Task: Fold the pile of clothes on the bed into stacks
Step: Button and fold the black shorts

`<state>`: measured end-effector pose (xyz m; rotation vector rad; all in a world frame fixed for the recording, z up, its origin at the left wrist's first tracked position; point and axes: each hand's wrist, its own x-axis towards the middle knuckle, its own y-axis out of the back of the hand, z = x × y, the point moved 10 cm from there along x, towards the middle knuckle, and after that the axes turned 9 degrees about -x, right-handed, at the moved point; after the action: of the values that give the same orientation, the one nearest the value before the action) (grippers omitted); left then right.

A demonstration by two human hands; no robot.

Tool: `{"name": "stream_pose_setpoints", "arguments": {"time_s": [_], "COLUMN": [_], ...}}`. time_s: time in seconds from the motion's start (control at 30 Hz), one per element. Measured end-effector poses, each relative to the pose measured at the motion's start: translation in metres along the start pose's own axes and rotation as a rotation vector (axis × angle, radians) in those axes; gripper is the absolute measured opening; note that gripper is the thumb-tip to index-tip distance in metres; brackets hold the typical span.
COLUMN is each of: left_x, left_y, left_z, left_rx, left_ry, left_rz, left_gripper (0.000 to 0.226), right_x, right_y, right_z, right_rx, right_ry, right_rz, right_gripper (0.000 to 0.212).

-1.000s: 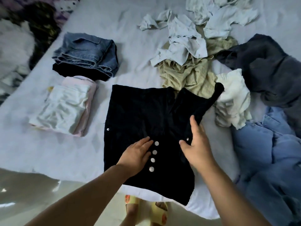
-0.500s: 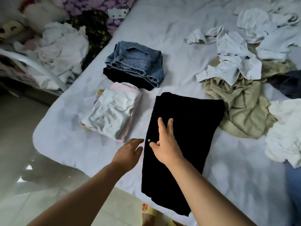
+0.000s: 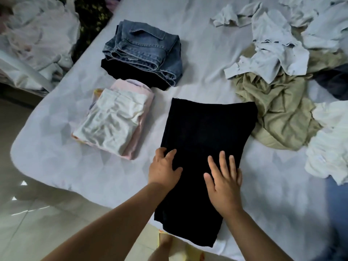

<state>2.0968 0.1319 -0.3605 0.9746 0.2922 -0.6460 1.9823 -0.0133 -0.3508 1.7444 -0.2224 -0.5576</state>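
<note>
A black garment [image 3: 205,140], folded in half lengthwise, lies flat near the front edge of the bed [image 3: 66,151]. My left hand [image 3: 164,168] rests on its left edge with fingers spread. My right hand [image 3: 224,178] lies flat on the cloth, fingers straight. To the left sits a folded stack of white and pink clothes [image 3: 114,119]. Behind that is a stack of folded blue jeans [image 3: 145,51] on a black item. The unfolded pile on the right holds an olive garment [image 3: 278,112], pale grey tops [image 3: 271,49] and a white piece [image 3: 331,140].
The bed's front edge drops to a shiny tiled floor [image 3: 37,213], where my foot in a yellow slipper [image 3: 169,245] shows. A blue garment [image 3: 339,204] hangs at the far right. More pale laundry [image 3: 35,34] is heaped beyond the bed's left side.
The black garment went from spread open with its buttons showing to folded in half. Both hands then came down flat onto its near part.
</note>
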Motion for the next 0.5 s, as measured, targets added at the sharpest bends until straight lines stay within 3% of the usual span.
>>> {"name": "stream_pose_setpoints", "arguments": {"time_s": [0.13,0.3,0.37,0.5], "left_x": [0.011,0.016,0.015,0.022], "left_y": [0.010,0.010,0.017,0.016], "left_z": [0.001,0.016,0.015,0.003], "left_rx": [0.091,0.055,0.103,0.181], "left_ry": [0.000,-0.235,-0.342,-0.336], "left_rz": [0.108,0.080,0.164,0.199], "left_gripper": [0.058,0.060,0.058,0.065], "right_x": [-0.002,0.001,0.002,0.006], "right_y": [-0.018,-0.025,-0.029,-0.038], "right_z": [-0.002,-0.005,-0.008,-0.010], "right_rx": [-0.048,-0.125,-0.142,-0.169], "right_ry": [0.004,0.026,0.045,0.020], "right_rz": [-0.042,-0.026,-0.027,-0.071], "right_gripper": [0.055,0.055,0.055,0.056]}}
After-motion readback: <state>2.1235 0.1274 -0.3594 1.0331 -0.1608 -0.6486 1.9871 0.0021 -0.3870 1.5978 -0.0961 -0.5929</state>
